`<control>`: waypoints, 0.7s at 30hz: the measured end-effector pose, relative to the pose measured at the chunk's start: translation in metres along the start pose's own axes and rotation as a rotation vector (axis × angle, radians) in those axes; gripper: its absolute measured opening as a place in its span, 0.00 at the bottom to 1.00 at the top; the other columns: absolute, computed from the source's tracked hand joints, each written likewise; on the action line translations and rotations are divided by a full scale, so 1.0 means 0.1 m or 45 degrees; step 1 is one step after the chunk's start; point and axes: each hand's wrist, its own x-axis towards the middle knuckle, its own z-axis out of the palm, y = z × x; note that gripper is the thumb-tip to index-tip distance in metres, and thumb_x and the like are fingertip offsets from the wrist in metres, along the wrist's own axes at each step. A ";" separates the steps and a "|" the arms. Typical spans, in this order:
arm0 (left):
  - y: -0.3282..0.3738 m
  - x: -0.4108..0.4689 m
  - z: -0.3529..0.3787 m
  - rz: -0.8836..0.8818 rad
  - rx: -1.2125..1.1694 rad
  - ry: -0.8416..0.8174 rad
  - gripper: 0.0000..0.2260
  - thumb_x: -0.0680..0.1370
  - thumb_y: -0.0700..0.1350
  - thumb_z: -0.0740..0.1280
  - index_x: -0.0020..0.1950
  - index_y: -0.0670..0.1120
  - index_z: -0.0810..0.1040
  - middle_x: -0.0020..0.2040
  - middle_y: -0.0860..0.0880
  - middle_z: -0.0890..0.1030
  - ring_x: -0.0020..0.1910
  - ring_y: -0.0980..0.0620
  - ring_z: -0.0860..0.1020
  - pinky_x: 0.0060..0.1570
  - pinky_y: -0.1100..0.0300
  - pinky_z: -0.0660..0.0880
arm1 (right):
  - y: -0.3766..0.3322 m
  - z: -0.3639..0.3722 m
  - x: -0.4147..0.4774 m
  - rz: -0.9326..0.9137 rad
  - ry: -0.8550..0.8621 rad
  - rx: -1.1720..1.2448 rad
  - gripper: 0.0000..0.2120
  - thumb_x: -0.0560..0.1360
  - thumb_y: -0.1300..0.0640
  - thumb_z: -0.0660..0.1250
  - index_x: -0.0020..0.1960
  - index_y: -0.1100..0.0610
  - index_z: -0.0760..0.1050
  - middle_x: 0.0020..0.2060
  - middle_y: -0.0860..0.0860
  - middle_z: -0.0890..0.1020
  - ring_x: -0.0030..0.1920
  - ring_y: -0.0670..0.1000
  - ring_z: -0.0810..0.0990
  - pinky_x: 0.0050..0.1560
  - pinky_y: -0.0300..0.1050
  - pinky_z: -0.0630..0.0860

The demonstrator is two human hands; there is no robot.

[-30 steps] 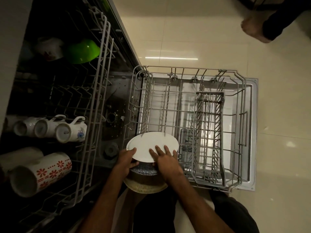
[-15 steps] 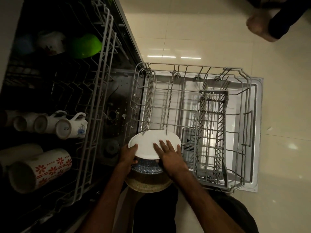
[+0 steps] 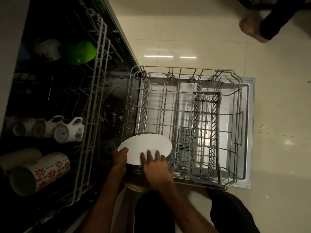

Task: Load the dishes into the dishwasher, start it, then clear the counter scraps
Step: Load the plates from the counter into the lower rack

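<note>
A white plate (image 3: 148, 145) tilts at the near-left corner of the lower wire rack (image 3: 185, 71), which is pulled out over the open dishwasher door (image 3: 245, 132). My left hand (image 3: 119, 157) grips the plate's left edge with the thumb on top. Straight fingers of my right hand (image 3: 154, 167) press on the plate's face. Under the plate sit a dark speckled dish (image 3: 170, 158) and a brown-rimmed dish (image 3: 134, 182), both mostly hidden.
The upper rack (image 3: 99, 64) at left holds a green bowl (image 3: 80, 52), a patterned bowl (image 3: 48, 49), white mugs (image 3: 69, 130) and a red-flowered mug (image 3: 42, 172). A grey cutlery basket (image 3: 207, 137) stands in the lower rack. Another person's foot (image 3: 250, 29) is at the top right.
Both hands and the plate have kept almost the same place against the rack's corner; the plate tips slightly more upright. The view has shifted a little.
</note>
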 end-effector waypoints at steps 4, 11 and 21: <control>0.06 0.08 -0.07 0.008 0.003 0.062 0.16 0.79 0.35 0.62 0.67 0.32 0.72 0.59 0.33 0.78 0.49 0.41 0.76 0.44 0.54 0.73 | -0.26 -0.16 -0.02 -0.015 -0.001 0.022 0.27 0.85 0.57 0.51 0.79 0.66 0.47 0.75 0.71 0.55 0.72 0.77 0.57 0.69 0.68 0.63; 0.09 0.18 0.00 -0.002 0.044 0.064 0.19 0.78 0.36 0.64 0.69 0.34 0.70 0.61 0.33 0.77 0.53 0.37 0.78 0.47 0.51 0.76 | -0.19 -0.12 0.07 0.082 0.061 0.048 0.25 0.84 0.60 0.52 0.79 0.66 0.51 0.74 0.70 0.61 0.70 0.76 0.63 0.64 0.65 0.69; -0.02 0.19 0.24 0.071 0.190 -0.024 0.17 0.80 0.36 0.62 0.68 0.38 0.70 0.60 0.39 0.76 0.53 0.41 0.76 0.33 0.55 0.77 | 0.31 0.04 0.22 0.080 0.032 0.029 0.27 0.84 0.51 0.57 0.78 0.56 0.54 0.70 0.58 0.68 0.65 0.64 0.71 0.51 0.57 0.76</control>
